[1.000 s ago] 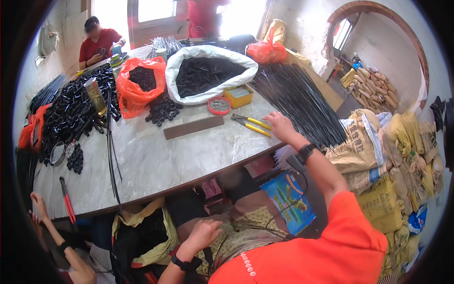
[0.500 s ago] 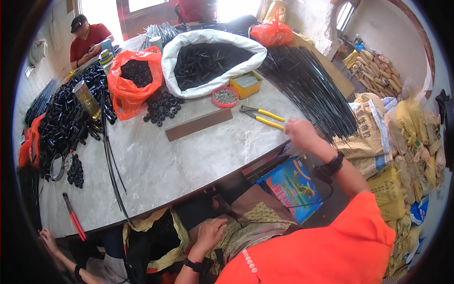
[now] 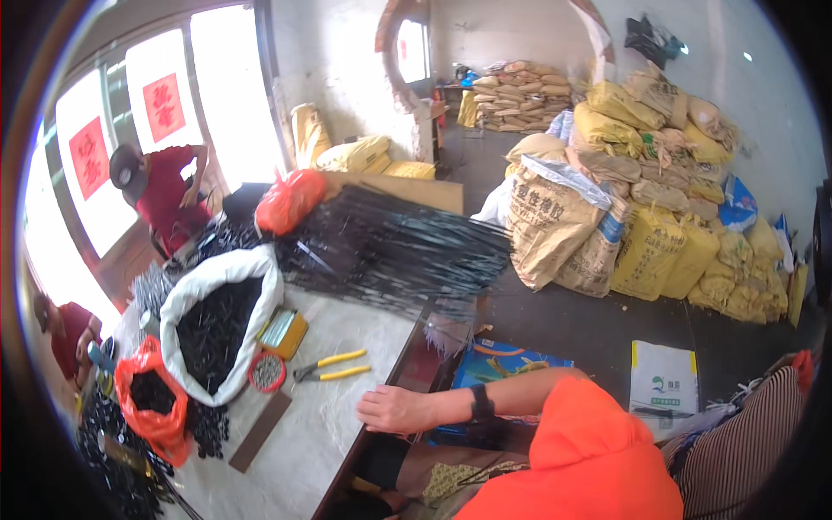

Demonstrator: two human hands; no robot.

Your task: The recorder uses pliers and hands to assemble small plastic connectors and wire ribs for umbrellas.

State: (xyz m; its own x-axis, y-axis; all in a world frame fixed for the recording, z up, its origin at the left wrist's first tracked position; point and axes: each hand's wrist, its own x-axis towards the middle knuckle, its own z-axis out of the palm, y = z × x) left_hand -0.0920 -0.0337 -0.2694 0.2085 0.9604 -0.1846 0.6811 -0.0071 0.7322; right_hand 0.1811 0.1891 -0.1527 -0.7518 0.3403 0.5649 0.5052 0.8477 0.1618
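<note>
My right hand (image 3: pixel 394 409) rests on the near edge of the grey table (image 3: pixel 316 446), palm down, fingers laid over the top and holding nothing. Just beyond it lie yellow-handled pliers (image 3: pixel 347 373), apart from the fingers. A red round dish (image 3: pixel 282 373) of small metal pieces and a yellow box (image 3: pixel 295 340) stand left of the pliers. A flat brown strip (image 3: pixel 260 433) lies nearer to me. Farther left, a white sack (image 3: pixel 271 273) holds black tubular parts, beside an orange plastic bag (image 3: pixel 176 433) of black pieces. My left hand is out of view.
Long thin black strips (image 3: pixel 399 238) spread over the table's far right and overhang its edge. A tied orange bag (image 3: pixel 290 201) sits behind. Stacked yellow sacks (image 3: pixel 650 251) and a brown sack (image 3: pixel 548 230) stand right. Two people in red (image 3: pixel 169 182) are at the far left.
The view has swung to the right. My right hand has come down from beside the pliers' handles onto the table edge. My left hand has left the view.
</note>
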